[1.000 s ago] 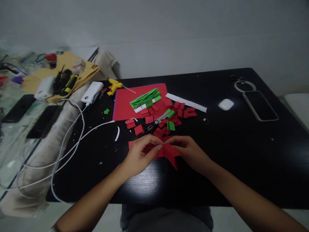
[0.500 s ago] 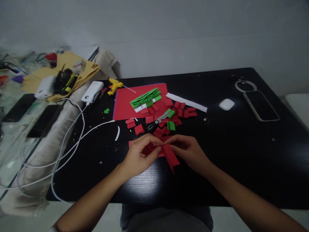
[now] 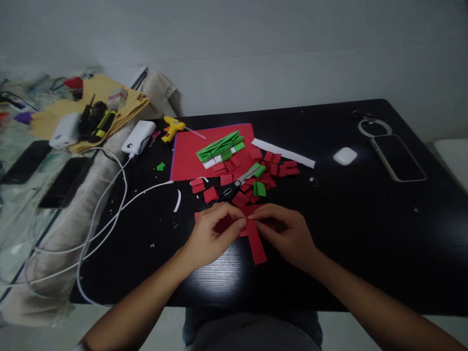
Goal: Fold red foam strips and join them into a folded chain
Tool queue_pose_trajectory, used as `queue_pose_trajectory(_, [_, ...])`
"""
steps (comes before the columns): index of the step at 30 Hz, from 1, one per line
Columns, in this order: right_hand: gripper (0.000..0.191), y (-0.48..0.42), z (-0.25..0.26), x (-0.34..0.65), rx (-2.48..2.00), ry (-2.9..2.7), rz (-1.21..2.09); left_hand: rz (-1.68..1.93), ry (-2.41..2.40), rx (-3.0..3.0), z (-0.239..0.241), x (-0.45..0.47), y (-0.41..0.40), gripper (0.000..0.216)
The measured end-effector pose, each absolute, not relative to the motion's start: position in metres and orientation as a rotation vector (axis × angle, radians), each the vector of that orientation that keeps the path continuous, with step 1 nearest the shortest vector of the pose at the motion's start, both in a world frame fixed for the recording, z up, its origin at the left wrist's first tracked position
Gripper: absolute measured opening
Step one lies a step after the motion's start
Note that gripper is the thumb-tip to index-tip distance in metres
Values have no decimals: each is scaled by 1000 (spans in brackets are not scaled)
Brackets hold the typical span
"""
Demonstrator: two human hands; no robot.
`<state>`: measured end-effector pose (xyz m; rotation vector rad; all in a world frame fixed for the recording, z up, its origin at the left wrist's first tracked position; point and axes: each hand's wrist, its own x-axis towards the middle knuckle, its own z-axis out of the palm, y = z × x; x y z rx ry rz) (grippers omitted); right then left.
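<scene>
Red paper strip had turned since the earlier frame; its free end, notched and slanted to the right then, now hung flat toward the near edge of the black table; both hands had held nearly the same place. Left hand and right hand met short of the middle of that edge, fingers narrowed in a pinch on the strip's upper end; the close grip presumably kept a crease shut, though the pinched part was mostly covered. Beneath them lay a flat red piece, partly hidden; beyond it, toward the far edge, folded red pieces formed a loose heap; scissors lay among them, apparently kept within reach. Green folded paper rested on a red sheet, perhaps set there to stay gathered; a glue gun lay at that sheet's far left corner; a phone lay toward the table's right edge, well apart from the paper, likely out of the way.
</scene>
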<state>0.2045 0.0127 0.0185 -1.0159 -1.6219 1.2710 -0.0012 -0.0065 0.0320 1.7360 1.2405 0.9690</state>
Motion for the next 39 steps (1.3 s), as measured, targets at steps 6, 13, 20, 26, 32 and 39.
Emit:
queue_pose_trajectory(6, [6,11,18,204,-1031,-1659,1182,948,1224,1694,33,-1,-5,11])
queue_pose_trajectory(13, [4,11,19,204,-1057,-1683,1173,909,1228,1654,32,-2,-4,13])
queue_pose_trajectory(20, [4,12,22,203,-1046,-1660,1213,906,1241,1637,33,-3,-4,12])
queue_pose_trajectory(26, [4,10,20,202,-1048,-1657,1211,915,1243,1610,35,-1,-4,11])
queue_pose_trajectory(32, [4,9,20,201,-1051,-1660,1215,904,1255,1599,34,-1,-5,11])
queue_pose_trajectory(39, [5,9,20,201,-1072,-1639,1259,898,1266,1643,33,-2,-3,11])
